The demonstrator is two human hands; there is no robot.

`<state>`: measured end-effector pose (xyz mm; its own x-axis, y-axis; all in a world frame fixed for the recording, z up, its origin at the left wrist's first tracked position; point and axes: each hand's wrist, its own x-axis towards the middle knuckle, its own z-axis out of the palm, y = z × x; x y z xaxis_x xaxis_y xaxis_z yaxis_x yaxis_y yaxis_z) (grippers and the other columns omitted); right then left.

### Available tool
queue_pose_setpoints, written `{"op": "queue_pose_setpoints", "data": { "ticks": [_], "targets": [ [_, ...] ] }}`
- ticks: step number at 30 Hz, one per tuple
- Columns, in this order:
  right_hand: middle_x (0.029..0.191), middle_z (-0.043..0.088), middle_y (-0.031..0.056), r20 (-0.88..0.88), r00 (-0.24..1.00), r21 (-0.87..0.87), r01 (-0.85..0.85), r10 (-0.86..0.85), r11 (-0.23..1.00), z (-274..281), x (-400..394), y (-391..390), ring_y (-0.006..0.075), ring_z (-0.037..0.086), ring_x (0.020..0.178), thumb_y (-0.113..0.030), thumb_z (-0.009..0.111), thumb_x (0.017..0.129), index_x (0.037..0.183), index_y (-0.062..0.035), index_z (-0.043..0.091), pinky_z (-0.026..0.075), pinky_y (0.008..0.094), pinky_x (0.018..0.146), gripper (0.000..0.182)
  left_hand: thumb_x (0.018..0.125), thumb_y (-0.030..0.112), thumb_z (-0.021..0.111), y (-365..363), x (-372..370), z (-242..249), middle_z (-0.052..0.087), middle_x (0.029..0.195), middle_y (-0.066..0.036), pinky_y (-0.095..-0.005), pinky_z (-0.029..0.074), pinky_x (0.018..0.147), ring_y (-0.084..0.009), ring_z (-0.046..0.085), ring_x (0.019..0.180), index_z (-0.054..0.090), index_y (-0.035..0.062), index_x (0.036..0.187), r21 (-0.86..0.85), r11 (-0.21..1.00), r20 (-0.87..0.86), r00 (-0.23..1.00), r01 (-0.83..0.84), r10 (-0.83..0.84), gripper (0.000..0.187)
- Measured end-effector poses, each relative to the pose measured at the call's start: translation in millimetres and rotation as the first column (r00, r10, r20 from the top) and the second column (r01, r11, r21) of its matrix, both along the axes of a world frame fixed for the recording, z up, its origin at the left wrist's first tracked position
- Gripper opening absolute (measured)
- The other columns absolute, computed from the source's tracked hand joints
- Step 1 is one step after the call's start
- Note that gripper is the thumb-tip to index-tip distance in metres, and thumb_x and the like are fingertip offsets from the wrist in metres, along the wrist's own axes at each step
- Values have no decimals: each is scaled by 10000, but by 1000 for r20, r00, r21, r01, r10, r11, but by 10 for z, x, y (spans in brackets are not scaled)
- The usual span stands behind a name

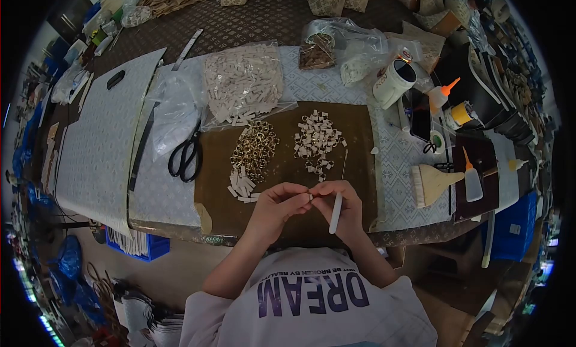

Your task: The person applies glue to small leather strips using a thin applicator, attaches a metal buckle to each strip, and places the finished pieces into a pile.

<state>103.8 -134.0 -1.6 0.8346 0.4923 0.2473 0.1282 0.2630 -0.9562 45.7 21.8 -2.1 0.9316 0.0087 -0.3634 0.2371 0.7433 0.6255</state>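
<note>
The light over the worktop (216,212) is soft and rather dim, with only faint shadows. Plastic bags (174,113) give small glare. Fisheye distortion bends the edges, where the corners become black.

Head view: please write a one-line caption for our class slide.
Left hand and right hand meet at a tiny piece near piles of gold-coloured rings and small white bits.
</note>
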Motion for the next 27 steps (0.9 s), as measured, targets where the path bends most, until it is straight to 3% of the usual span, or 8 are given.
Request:
{"op": "queue_pose_setpoints", "data": {
  "ticks": [8, 14, 20, 27],
  "targets": [
    [974, 580, 97, 65, 998, -56, 17, -13, 998, -34, 13, 16, 150, 595, 885, 137, 584, 790, 978, -8, 532, 491, 245, 768, 243, 829, 23, 631, 1, -6, -21, 650, 876, -78, -227, 524, 693, -136, 637, 751, 600, 22, 947, 17, 1000, -21, 1000, 7, -7, 122],
    [977, 583, 99, 174, 985, -111, 31, -11, 993, -55, 20, 23, 151, 596, 870, 134, 589, 786, 977, -6, 542, 490, 249, 754, 241, 833, 19, 624, -27, -9, -59, 632, 907, -77, -229, 504, 717, -125, 619, 790, 472, 83, 832, 40, 998, 7, 999, -37, 37, 165],
    [990, 587, 106, 0, 999, -40, 40, -40, 998, -17, -7, 47, 147, 599, 888, 111, 572, 818, 995, -6, 518, 494, 249, 770, 219, 846, 10, 600, -41, -35, -61, 610, 932, -84, -230, 463, 718, -123, 578, 786, 393, 112, 769, 25, 998, 27, 998, -53, 52, 243],
    [959, 599, 99, 86, 994, -84, 76, -69, 994, -82, -14, 34, 147, 613, 877, 108, 546, 840, 991, -9, 511, 499, 249, 770, 194, 851, 28, 599, -41, -50, -46, 601, 908, -72, -214, 438, 664, -86, 541, 725, 345, 128, 680, 10, 995, 58, 994, -95, 94, 322]
  ]
}}
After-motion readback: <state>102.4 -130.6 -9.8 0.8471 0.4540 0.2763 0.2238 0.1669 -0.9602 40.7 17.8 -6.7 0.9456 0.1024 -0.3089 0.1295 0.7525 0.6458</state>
